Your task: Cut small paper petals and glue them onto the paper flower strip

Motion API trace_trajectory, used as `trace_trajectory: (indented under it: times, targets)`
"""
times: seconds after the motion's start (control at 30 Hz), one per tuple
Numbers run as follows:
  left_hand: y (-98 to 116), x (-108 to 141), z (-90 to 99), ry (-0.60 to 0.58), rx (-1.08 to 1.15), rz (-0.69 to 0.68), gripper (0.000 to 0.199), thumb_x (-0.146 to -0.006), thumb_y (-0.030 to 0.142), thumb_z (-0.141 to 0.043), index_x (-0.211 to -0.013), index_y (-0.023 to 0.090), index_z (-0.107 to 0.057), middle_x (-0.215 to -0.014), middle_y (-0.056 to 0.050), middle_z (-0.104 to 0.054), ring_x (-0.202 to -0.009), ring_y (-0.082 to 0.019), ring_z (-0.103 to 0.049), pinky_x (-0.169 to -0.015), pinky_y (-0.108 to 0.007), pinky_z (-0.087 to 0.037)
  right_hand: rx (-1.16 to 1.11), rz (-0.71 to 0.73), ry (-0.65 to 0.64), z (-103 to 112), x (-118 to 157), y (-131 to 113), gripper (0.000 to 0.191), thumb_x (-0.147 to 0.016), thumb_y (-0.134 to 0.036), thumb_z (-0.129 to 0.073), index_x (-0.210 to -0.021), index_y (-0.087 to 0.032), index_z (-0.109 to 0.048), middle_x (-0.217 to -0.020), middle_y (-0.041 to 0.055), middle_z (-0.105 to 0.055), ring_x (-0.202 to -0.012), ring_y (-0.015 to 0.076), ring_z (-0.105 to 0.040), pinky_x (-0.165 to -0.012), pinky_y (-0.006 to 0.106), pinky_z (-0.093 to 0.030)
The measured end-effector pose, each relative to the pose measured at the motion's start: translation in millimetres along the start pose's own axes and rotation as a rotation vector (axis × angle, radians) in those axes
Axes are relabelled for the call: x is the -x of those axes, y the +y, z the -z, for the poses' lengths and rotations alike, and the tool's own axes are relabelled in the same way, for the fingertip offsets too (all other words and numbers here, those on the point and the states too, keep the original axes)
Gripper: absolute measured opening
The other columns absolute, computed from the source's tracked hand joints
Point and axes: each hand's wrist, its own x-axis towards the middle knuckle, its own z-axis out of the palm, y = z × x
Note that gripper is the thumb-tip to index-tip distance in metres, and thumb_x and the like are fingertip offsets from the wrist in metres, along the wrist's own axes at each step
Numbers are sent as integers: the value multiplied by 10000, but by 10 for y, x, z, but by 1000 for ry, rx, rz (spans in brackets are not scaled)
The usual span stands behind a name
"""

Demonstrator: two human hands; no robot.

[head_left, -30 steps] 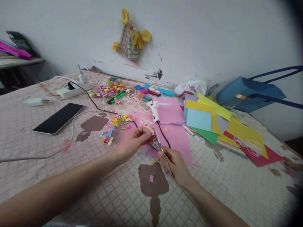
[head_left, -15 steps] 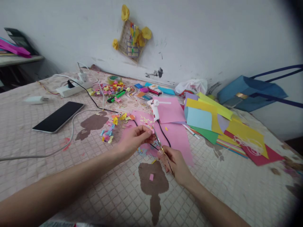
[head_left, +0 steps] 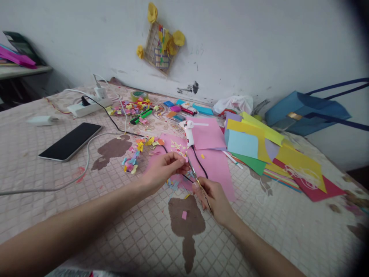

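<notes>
My left hand is closed, pinching a small pink paper piece between thumb and fingertips. Closed around a pair of scissors, my right hand has the blades pointing up and left, with their tips beside the pink piece. Under and behind both hands lies a pink sheet with small paper scraps on it. A white glue gun stands just beyond my hands, its black cord running down behind them. One small pink rectangle lies on the tablecloth in front.
Left are a phone, a power strip with cables and a string of paper flowers. Coloured sheets lie right, near a blue bag. A green cutter and tape roll sit farther back.
</notes>
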Motion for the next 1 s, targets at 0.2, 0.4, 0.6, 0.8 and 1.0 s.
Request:
trace_trajectory:
  times: [0.2, 0.4, 0.6, 0.8, 1.0]
  targets:
    - [0, -4, 3, 6, -7, -2, 165, -746, 246, -643, -737, 123, -533, -722, -35, -621, -712, -134, -605, -707, -289, -462, 9, 6, 6, 0, 13, 23, 371, -858, -469, -407, -616, -190, -378, -526, -60, -298, -475, 87, -291, -441, 219, -206]
    - [2, -6, 7, 1, -16, -4, 155, -754, 245, -635, -731, 126, -538, -731, -34, -627, -716, -130, -607, -718, -287, -463, 37, 13, 19, -8, -3, 18, 385, -861, -476, -393, -602, -191, -373, -523, -58, -293, -480, 92, -289, -443, 219, -211]
    - [16, -11, 0, 8, -26, -2, 164, -742, 247, -645, -723, 125, -537, -719, -34, -628, -698, -129, -607, -702, -284, -465, 52, 20, 18, 0, -3, -3, 385, -856, -482, -397, -604, -192, -371, -530, -58, -284, -486, 92, -280, -443, 218, -215]
    - [53, -12, 0, -6, -36, -7, 181, -733, 257, -651, -727, 126, -527, -723, -38, -636, -699, -130, -609, -699, -285, -468, 47, 27, 29, -9, 0, 21, 363, -856, -451, -421, -606, -192, -377, -523, -58, -301, -485, 90, -284, -437, 210, -230]
    - [56, -36, 43, -35, -60, -10, 191, -739, 275, -648, -741, 126, -527, -734, -43, -646, -693, -129, -619, -720, -297, -477, 54, 5, 22, -4, 6, -26, 367, -848, -459, -430, -595, -198, -382, -473, -60, -322, -442, 91, -309, -408, 206, -235]
